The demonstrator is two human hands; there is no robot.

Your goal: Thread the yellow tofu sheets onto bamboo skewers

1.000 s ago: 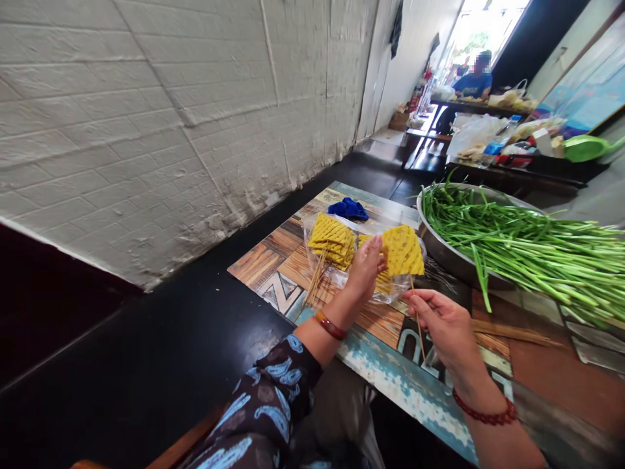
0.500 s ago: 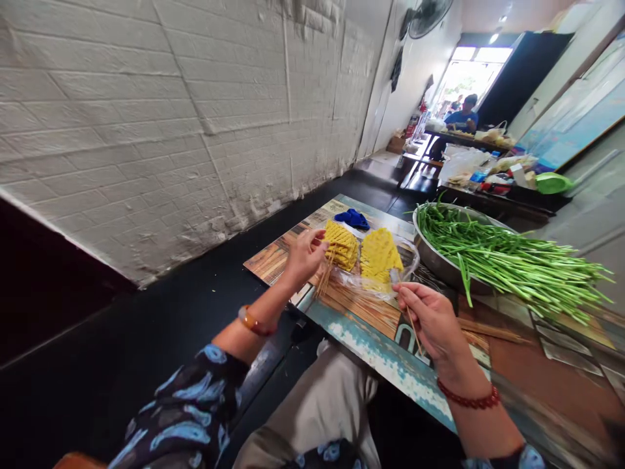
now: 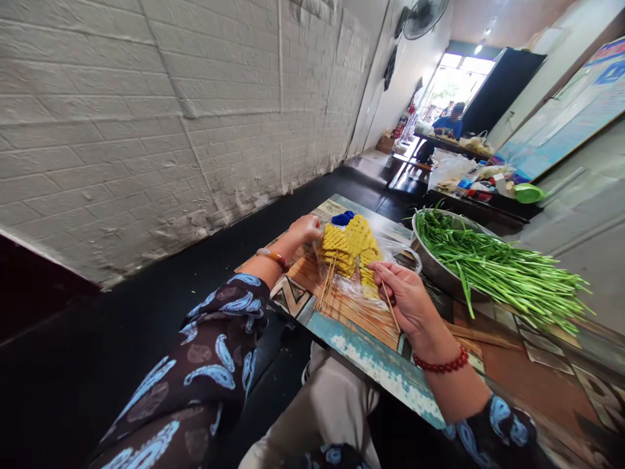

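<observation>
Beyond the table's near edge, my left hand (image 3: 305, 229) is closed at the left side of a clear plastic bag (image 3: 398, 251), seemingly pinching its edge; the fingertips are partly hidden. Yellow, ridged, slab-like food pieces (image 3: 336, 244) lie stacked on the bag, with one yellow piece (image 3: 360, 233) across the top. Thin wooden skewers (image 3: 326, 286) stick out from the left stack toward me. My right hand (image 3: 401, 290) pinches a single skewer (image 3: 390, 309), its fingertips close to the right yellow pieces. More loose skewers (image 3: 364, 312) lie flat on the table.
A metal basin (image 3: 430, 260) heaped with long green stalks (image 3: 508, 267) stands to the right. A blue cloth-like item (image 3: 342, 218) lies behind the yellow pieces. Further back, a cluttered table (image 3: 488, 195) and a seated person (image 3: 446, 127) are visible. A white brick-pattern wall (image 3: 195, 130) runs along the left.
My left hand has gone from open fingers beside the stack to closed at the bag's far left edge. The right yellow piece has shifted left over the stack. My right hand keeps its skewer.
</observation>
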